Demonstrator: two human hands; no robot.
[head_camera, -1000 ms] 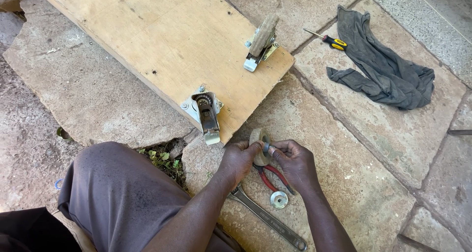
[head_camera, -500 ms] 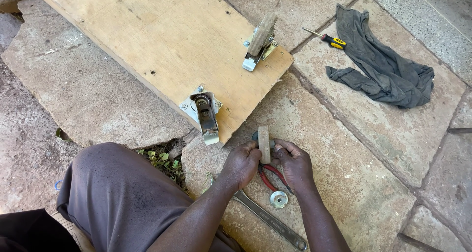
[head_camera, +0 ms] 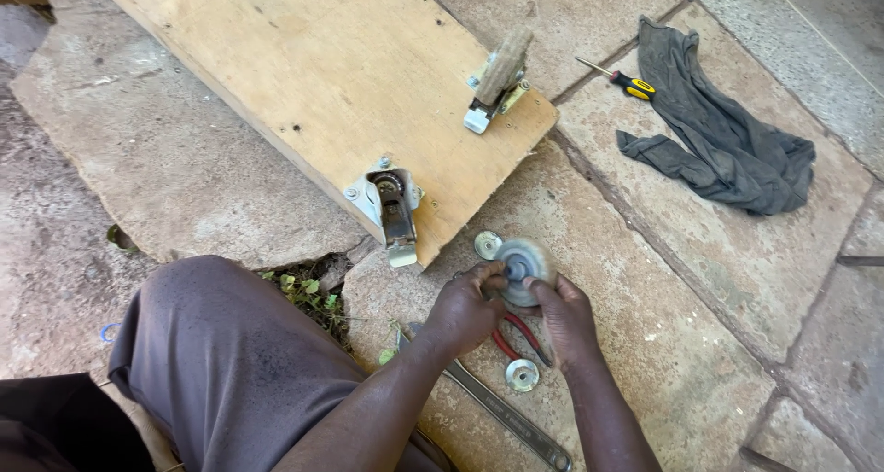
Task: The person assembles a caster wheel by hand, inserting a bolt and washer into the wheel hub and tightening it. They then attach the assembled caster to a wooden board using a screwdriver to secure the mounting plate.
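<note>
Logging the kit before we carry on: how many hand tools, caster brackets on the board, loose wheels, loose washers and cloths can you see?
Hand tools: 3 (screwdriver, wrench, red-handled pliers)
Caster brackets: 2 ()
Loose wheels: 1, held in both hands
Loose washers: 2 ()
Cloths: 1
Total: 9

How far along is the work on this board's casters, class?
Done: one caster sits complete with its wheel on the board. In hand: the left hand and right hand hold a loose wheel together over the paving. Left: the near bracket has no wheel, and a washer, a metal disc, pliers and a wrench lie beside the hands.
</note>
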